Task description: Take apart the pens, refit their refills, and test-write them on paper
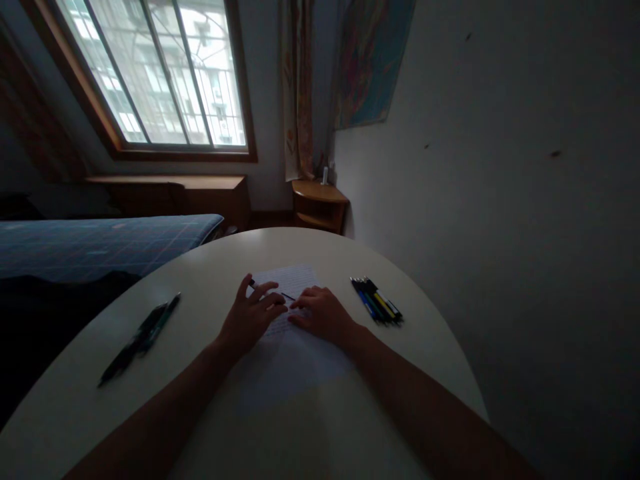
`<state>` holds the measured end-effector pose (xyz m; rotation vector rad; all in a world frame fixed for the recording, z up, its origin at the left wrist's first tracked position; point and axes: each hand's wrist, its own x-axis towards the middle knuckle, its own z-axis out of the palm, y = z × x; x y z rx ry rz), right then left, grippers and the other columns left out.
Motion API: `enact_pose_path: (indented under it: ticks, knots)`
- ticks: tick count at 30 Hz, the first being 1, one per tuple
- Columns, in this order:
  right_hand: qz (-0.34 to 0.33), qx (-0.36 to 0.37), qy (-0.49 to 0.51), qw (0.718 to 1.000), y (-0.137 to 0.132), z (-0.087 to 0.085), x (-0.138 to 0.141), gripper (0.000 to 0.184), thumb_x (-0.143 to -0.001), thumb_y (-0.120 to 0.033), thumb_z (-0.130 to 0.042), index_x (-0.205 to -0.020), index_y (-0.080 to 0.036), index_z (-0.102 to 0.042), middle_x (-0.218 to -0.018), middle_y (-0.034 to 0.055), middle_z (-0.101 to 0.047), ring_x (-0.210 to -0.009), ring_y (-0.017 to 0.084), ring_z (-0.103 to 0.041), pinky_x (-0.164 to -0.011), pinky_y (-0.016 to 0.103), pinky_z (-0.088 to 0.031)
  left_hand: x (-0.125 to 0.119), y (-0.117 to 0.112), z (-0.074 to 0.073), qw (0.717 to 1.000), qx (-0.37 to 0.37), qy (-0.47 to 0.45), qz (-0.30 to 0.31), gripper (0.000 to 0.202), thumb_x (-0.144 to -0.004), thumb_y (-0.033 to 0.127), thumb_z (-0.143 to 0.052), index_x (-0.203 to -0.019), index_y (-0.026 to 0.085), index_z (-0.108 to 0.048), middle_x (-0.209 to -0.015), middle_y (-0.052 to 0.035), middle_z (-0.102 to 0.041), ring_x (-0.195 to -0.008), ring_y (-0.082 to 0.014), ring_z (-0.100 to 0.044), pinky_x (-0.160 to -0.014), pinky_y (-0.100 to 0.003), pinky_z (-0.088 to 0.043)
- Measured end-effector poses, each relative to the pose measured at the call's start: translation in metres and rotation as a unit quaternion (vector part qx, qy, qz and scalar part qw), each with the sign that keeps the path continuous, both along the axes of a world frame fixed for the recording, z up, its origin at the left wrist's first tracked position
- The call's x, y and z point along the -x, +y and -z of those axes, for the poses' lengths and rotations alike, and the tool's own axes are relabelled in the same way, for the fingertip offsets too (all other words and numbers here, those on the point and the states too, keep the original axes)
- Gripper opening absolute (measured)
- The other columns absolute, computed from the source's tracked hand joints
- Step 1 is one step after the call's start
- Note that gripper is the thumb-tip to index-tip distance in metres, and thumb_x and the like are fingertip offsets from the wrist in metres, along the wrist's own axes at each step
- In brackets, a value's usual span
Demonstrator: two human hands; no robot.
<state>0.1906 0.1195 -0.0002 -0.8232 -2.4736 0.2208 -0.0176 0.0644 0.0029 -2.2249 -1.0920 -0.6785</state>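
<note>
Left hand (253, 315) is loosely spread, dark piece (253, 284) at its fingers; right hand (325, 315) curls at a thin rod (288, 296) between hands; hold on either unclear. Beneath: written paper (293, 275). Outward right: pen row (377, 302).

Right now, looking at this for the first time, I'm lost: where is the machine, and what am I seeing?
There's no machine here, just a person's two bare hands. The single picture comes from a camera worn on that person's head, looking forward and down.

The left hand and right hand are over a sheet of paper on a pale round table. A dark bit shows at the left hand's fingers and a thin dark stick between the hands; I can't tell whether they're one pen.

A row of pens lies beyond the right hand, and more pens lie out to the left.
</note>
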Motion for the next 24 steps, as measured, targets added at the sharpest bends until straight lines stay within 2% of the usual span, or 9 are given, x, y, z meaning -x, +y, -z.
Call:
enact_pose_path:
  ticks: [5, 13, 17, 21, 24]
  knots:
    - [-0.004, -0.003, 0.004, 1.000, 0.0019, 0.0025, -0.0001, 0.017, -0.083, -0.037, -0.070, -0.093, -0.023, -0.073, -0.093, 0.0037, -0.070, -0.089, 0.018, -0.061, -0.082, 0.031, -0.040, -0.0021, -0.0004, -0.0010, 1.000, -0.011, -0.001, -0.003, 0.023, -0.086, 0.008, -0.059, -0.092, 0.028, -0.067, -0.096, 0.0039, -0.072, -0.114, -0.0223, -0.059, -0.118, -0.057, -0.002]
    - [-0.003, 0.003, 0.005, 1.000, 0.0030, 0.0036, 0.0008, 0.011, -0.084, -0.031, -0.069, -0.089, -0.023, -0.074, -0.091, 0.0029, -0.070, -0.086, 0.016, -0.061, -0.079, 0.029, -0.039, -0.0014, 0.0002, -0.0011, 1.000, 0.002, -0.005, -0.006, 0.026, -0.085, 0.009, -0.061, -0.098, 0.030, -0.067, -0.096, 0.0043, -0.072, -0.102, -0.0215, -0.062, -0.116, -0.060, -0.008]
    - [0.012, 0.006, 0.006, 1.000, 0.0015, 0.0020, 0.0008, 0.009, -0.082, -0.029, -0.069, -0.088, -0.023, -0.073, -0.092, 0.0030, -0.070, -0.089, 0.017, -0.061, -0.082, 0.030, -0.039, -0.0001, -0.0002, -0.0015, 0.999, 0.005, -0.035, -0.037, 0.023, -0.087, 0.011, -0.060, -0.098, 0.030, -0.067, -0.098, 0.0035, -0.073, -0.099, -0.0213, -0.062, -0.115, -0.061, -0.008]
    - [0.032, 0.012, 0.007, 0.999, -0.0001, -0.0017, -0.0002, 0.011, -0.081, -0.030, -0.071, -0.088, -0.022, -0.073, -0.091, 0.0029, -0.070, -0.089, 0.018, -0.062, -0.083, 0.031, -0.039, 0.0022, 0.0017, 0.0016, 0.996, 0.035, -0.055, -0.065, 0.020, -0.090, 0.014, -0.058, -0.102, 0.028, -0.065, -0.100, 0.0014, -0.072, -0.099, -0.0212, -0.063, -0.115, -0.064, -0.004]
    - [0.042, 0.015, 0.005, 0.999, 0.0001, -0.0029, -0.0006, 0.011, -0.080, -0.030, -0.071, -0.087, -0.022, -0.073, -0.090, 0.0027, -0.070, -0.088, 0.018, -0.062, -0.083, 0.031, -0.039, 0.0038, 0.0041, 0.0055, 0.994, 0.062, -0.065, -0.061, 0.017, -0.092, 0.014, -0.053, -0.102, 0.025, -0.063, -0.100, -0.0001, -0.071, -0.099, -0.0203, -0.064, -0.115, -0.064, -0.002]
